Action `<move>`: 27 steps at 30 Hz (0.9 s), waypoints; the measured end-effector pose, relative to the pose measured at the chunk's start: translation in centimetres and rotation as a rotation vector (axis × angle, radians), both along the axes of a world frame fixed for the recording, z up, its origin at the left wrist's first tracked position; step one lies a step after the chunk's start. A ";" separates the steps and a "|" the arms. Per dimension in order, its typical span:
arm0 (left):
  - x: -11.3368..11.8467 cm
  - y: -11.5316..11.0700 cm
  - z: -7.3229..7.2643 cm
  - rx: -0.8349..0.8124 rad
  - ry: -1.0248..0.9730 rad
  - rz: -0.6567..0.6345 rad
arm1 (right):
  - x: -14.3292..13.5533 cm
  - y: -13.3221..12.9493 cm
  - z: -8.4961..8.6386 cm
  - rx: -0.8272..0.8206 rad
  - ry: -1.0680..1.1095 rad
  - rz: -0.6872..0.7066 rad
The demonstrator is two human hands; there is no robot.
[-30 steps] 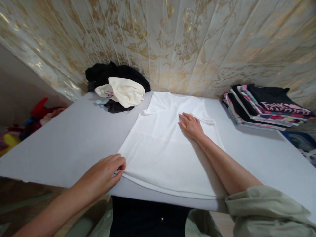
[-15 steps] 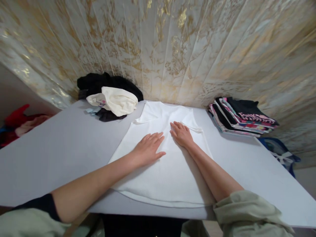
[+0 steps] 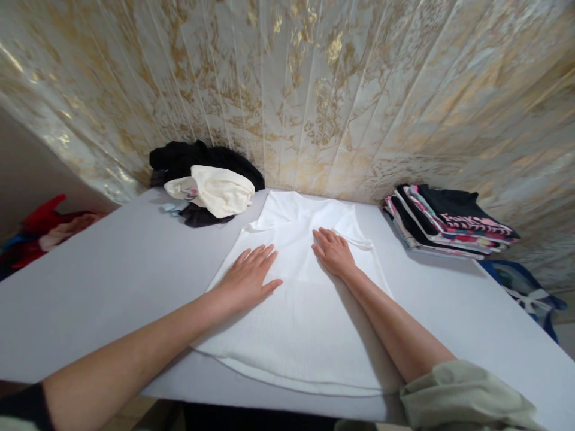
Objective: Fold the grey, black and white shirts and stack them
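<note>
A white ribbed top (image 3: 305, 335) lies spread on the table in front of me, its hem towards me and its short sleeves towards the wall. My left hand (image 3: 247, 275) rests flat on the left side of the top, thumb stretched out and fingers apart. On the right, my right hand (image 3: 333, 251) lies palm down on the fabric below the right sleeve, its fingers extended. Neither hand grips the cloth. Small creases show in the fabric near both sleeves.
Crumpled black clothes (image 3: 211, 149) and a cream garment (image 3: 222, 191) are heaped at the back left of the table (image 3: 112, 269). A folded clothes stack (image 3: 449, 221) stands at the back right. Red clothing (image 3: 45, 221) lies beyond the left edge, a blue item (image 3: 525, 293) beyond the right.
My left hand has slid left across the top, away from my right hand. My right hand stays in about the same place on the cloth. The view has shifted slightly.
</note>
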State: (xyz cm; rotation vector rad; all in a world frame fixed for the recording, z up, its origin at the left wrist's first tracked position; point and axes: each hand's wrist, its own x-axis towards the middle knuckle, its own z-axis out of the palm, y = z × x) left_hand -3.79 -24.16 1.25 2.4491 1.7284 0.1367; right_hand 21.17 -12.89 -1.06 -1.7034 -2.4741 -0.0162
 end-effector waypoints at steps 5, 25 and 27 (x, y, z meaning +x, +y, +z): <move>3.4 3.7 -0.3 0.037 -0.052 -0.072 | -1.7 -2.0 0.8 -0.007 0.006 0.019; 2.3 4.3 -2.9 0.095 -0.075 -0.082 | 4.2 -11.1 -0.5 -0.049 -0.045 0.004; 2.4 4.3 -2.9 0.095 -0.069 -0.085 | 4.3 -11.1 -0.6 -0.031 -0.037 0.005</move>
